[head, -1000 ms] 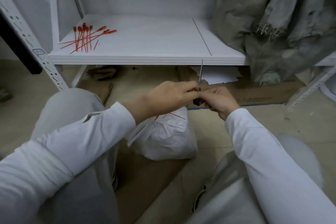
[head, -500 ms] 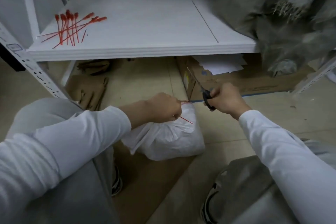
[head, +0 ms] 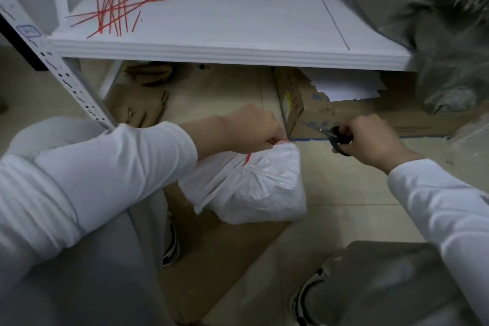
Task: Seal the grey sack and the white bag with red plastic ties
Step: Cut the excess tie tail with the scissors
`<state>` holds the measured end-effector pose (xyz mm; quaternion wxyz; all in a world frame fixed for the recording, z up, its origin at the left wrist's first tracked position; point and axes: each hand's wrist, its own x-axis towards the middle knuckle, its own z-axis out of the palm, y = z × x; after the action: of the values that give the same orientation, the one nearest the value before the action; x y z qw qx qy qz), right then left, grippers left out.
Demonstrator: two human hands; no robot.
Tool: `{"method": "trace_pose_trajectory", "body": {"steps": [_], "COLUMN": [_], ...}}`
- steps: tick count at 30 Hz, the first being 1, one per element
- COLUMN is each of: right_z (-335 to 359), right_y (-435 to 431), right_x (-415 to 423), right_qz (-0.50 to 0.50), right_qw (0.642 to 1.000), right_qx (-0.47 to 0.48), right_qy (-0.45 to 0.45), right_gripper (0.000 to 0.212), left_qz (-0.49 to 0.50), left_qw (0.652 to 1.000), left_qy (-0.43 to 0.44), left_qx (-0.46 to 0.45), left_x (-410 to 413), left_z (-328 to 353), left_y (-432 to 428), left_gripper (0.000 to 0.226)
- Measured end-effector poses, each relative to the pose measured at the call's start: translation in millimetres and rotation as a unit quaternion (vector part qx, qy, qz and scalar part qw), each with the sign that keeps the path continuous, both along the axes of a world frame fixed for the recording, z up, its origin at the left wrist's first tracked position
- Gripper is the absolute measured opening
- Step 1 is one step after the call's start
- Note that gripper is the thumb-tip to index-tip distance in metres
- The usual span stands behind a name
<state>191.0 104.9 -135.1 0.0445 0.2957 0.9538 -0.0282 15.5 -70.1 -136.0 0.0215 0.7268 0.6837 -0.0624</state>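
Note:
The white bag (head: 259, 188) lies on the floor between my knees, its neck gathered and bound with a red plastic tie (head: 247, 159). My left hand (head: 248, 130) grips the bag's neck at the tie. To the right, my right hand (head: 370, 137) holds black-handled scissors (head: 340, 140), apart from the bag. The grey sack (head: 436, 21) slumps on the white shelf's right end and hangs over its edge. Several spare red ties (head: 119, 8) lie on the shelf at the far left.
The white shelf (head: 225, 53) spans the view above the floor, with a perforated metal post (head: 66, 79) at left. A cardboard box (head: 317, 114) with white paper sits under the shelf. Flat cardboard (head: 211, 259) lies on the floor beneath the bag.
My hands have parted: the right hand has drawn the scissors away to the right, the left stays on the bag's neck. The long loose tail of the tie no longer shows.

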Motion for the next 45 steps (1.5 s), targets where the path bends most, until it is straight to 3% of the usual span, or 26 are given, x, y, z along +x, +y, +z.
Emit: {"method": "trace_pose_trajectory", "body": {"steps": [5, 11, 17, 22, 31, 37, 41, 45], "right_z": [-21, -39, -44, -43, -47, -19, -7, -14], "right_y": [-10, -30, -37, -48, -85, -83, -83, -96], "right_x": [-2, -18, -21, -22, -30, -30, -25, -23], "right_qz": [0.070, 0.092, 0.052, 0.022, -0.051, -0.076, -0.084, -0.106], "right_qw": [0.994, 0.995, 0.996, 0.999, 0.964, 0.943, 0.933, 0.926], "right_qx": [0.026, 0.038, 0.060, -0.009, -0.259, -0.297, -0.290, -0.333], "right_qy": [-0.081, -0.016, -0.039, -0.047, -0.046, -0.131, -0.193, -0.143], "right_gripper": [0.023, 0.039, 0.039, 0.040, 0.057, 0.048, 0.053, 0.056], "left_qz": [0.079, 0.114, 0.141, 0.151, 0.145, 0.141, 0.145, 0.153], "left_qw": [0.995, 0.986, 0.981, 0.980, 0.975, 0.974, 0.971, 0.966], "left_qy": [-0.050, -0.115, -0.131, -0.129, -0.166, -0.175, -0.184, -0.205], "left_qx": [0.026, 0.031, 0.027, 0.028, 0.028, 0.036, 0.043, 0.046], "left_x": [-20, -25, -28, -25, -13, -12, -13, -14], "left_z": [5, 2, 6, 5, 5, 5, 3, 3], "left_y": [3, 6, 9, 11, 19, 20, 20, 21], "left_gripper": [0.012, 0.011, 0.017, 0.016, 0.015, 0.015, 0.014, 0.012]}}
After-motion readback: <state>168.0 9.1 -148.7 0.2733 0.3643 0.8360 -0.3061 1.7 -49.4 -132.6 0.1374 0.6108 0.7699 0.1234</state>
